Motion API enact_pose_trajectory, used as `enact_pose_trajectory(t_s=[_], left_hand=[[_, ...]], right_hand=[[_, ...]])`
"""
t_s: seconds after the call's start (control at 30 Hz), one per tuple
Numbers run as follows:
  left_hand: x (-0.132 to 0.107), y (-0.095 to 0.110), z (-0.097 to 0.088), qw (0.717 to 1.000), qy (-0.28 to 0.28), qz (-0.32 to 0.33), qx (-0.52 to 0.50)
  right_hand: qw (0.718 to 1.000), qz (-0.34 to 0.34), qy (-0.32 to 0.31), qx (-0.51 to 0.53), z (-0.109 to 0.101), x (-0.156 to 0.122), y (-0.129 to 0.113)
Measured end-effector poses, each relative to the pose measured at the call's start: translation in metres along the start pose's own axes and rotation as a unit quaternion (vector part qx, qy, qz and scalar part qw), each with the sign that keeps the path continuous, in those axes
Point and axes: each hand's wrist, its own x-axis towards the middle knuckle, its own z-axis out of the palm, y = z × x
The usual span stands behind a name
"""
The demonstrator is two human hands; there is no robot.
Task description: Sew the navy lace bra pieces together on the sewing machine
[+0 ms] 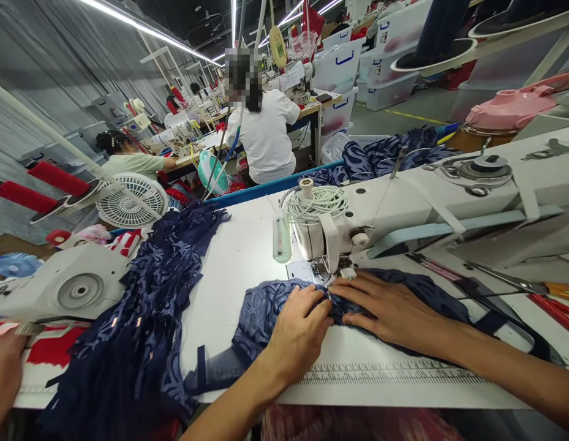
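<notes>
A piece of navy lace fabric (266, 306) lies on the white sewing table (238, 257), fed under the presser foot (327, 269) of a white sewing machine (403, 202). My left hand (300, 331) rests on the fabric with its fingers curled, pinching it just left of the foot. My right hand (385, 306) lies flat on the fabric with its fingers stretched toward the needle, pressing the cloth down. The two hands nearly touch.
A heap of navy lace pieces (146, 306) covers the table's left side. A small light (282, 236) hangs by the machine head. Scissors with orange handles (541, 288) lie at the right. A ruler strip (380, 373) runs along the front edge. Other people sew at benches behind; a fan (130, 199) stands left.
</notes>
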Motion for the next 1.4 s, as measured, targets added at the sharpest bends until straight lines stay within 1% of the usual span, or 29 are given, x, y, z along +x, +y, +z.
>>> enact_pose_trajectory(t_s=[0.07,0.13,0.3,0.5,0.6,0.67,0.73,0.8,0.87,0.97,1.13,1.27,1.4], left_hand=[[0.0,-0.003,0.002,1.0,-0.007,0.007,0.017],[-0.002,-0.006,0.005,1.0,-0.02,0.001,0.023],[-0.006,-0.009,0.004,0.999,-0.024,-0.026,-0.019],[-0.005,-0.009,0.006,0.998,-0.024,0.002,0.06],[-0.008,-0.005,0.006,0.996,0.001,0.01,0.083],[-0.013,0.001,0.003,0.994,0.023,0.035,0.099],[-0.018,0.009,0.0,0.992,0.038,0.065,0.098],[-0.024,0.015,-0.003,0.994,0.041,0.072,0.078],[-0.027,0.018,-0.005,0.995,0.039,0.06,0.066],[-0.03,0.014,-0.003,0.996,0.022,0.033,0.074],[-0.034,0.009,-0.002,0.997,0.001,0.0,0.082],[-0.034,0.008,-0.001,0.997,0.005,-0.005,0.079],[-0.034,0.007,0.003,0.995,0.038,0.001,0.095]], right_hand=[[1.0,-0.019,0.017,-0.003,0.001,-0.003,0.002],[0.999,-0.029,0.026,-0.008,0.002,-0.006,0.005],[0.999,-0.029,0.008,0.017,0.002,-0.009,0.013],[0.999,-0.019,-0.005,0.026,0.0,-0.009,0.012],[0.999,-0.016,-0.013,0.037,-0.005,-0.009,0.012],[0.999,-0.025,-0.006,0.033,-0.009,-0.009,0.012],[0.999,-0.042,0.02,0.021,-0.013,-0.011,0.009],[0.997,-0.058,0.05,0.011,-0.013,-0.014,0.004],[0.995,-0.082,0.06,0.009,-0.01,-0.019,-0.001],[0.993,-0.112,0.044,0.011,0.001,-0.03,-0.002],[0.994,-0.093,0.051,0.036,0.016,-0.045,0.011],[0.995,-0.087,0.042,0.032,0.015,-0.048,0.014],[0.994,-0.102,0.045,0.008,0.006,-0.044,0.009]])
